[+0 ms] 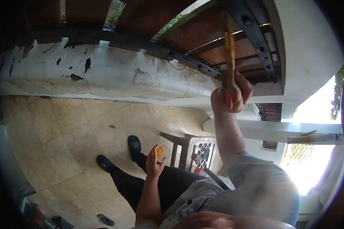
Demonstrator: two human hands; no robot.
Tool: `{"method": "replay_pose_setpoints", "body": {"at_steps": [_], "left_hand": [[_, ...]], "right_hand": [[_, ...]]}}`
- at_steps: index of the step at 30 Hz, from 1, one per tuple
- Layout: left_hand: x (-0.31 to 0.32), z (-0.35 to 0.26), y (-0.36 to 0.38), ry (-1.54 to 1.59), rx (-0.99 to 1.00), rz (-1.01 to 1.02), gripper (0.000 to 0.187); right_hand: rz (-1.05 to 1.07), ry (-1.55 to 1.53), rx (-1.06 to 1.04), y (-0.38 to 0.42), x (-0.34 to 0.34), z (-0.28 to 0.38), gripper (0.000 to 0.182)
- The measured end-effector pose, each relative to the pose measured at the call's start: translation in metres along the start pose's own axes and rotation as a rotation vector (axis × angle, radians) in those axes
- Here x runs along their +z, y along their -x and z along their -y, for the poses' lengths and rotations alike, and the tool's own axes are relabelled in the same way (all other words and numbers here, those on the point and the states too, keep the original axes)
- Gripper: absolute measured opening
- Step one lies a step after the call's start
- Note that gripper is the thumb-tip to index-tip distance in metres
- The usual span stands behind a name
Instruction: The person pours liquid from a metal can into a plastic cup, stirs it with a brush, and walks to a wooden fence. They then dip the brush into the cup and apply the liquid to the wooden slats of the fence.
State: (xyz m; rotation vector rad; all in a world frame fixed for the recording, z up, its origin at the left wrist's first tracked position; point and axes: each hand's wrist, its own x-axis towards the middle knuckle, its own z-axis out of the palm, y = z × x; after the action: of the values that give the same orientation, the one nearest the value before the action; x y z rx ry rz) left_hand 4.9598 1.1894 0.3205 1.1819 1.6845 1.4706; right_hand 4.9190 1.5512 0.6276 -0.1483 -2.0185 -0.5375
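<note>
My right hand (235,93) is raised high, its fingers closed round the handle of a paintbrush (229,47). The brush has a red-tipped handle and a golden ferrule. Its blurred bristles point up and overlap the brown wooden slats (202,32), close beside a black bolted metal bar (252,32). Lower down, my left hand (155,165) is wrapped round a small clear plastic cup (164,153) with amber liquid at its bottom.
A white ledge (114,72) with dark stains and peeling paint runs under the slats. Beside my legs stands a plastic chair (185,147) with several small items on its seat. Tiled floor (65,141) stretches left, with a loose slipper (105,220) on it.
</note>
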Motion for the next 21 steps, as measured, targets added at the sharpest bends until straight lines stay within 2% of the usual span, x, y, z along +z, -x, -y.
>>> {"method": "replay_pose_setpoints", "body": {"at_steps": [2,4,8,9,11,13,15,21], "left_hand": [[0.0,0.004,0.0,-0.001,-0.04,0.013,0.091],[-0.001,0.006,0.001,0.003,-0.078,0.031,0.092],[0.0,0.011,-0.002,0.024,-0.109,0.021,0.096],[0.001,0.011,-0.001,0.056,-0.123,0.015,0.097],[0.001,0.012,-0.002,0.037,-0.103,0.024,0.099],[0.002,0.011,-0.004,0.051,-0.082,0.007,0.1],[0.006,0.012,-0.003,0.064,-0.081,0.01,0.101],[0.009,0.014,-0.001,0.064,-0.083,0.015,0.1]], "right_hand": [[-0.071,-0.014,-0.008,0.006,0.005,0.001,0.039],[0.085,0.098,0.106,0.011,0.003,0.004,0.031],[0.178,0.029,0.141,0.027,0.012,0.01,0.022],[0.187,0.027,0.14,0.032,0.013,0.014,0.022],[0.217,-0.059,0.316,0.038,0.013,0.024,0.029],[0.229,-0.074,0.31,0.03,0.009,0.026,0.03],[0.339,-0.076,0.31,0.023,0.003,0.025,0.032],[0.402,-0.193,0.303,0.017,-0.001,0.013,0.034]]}}
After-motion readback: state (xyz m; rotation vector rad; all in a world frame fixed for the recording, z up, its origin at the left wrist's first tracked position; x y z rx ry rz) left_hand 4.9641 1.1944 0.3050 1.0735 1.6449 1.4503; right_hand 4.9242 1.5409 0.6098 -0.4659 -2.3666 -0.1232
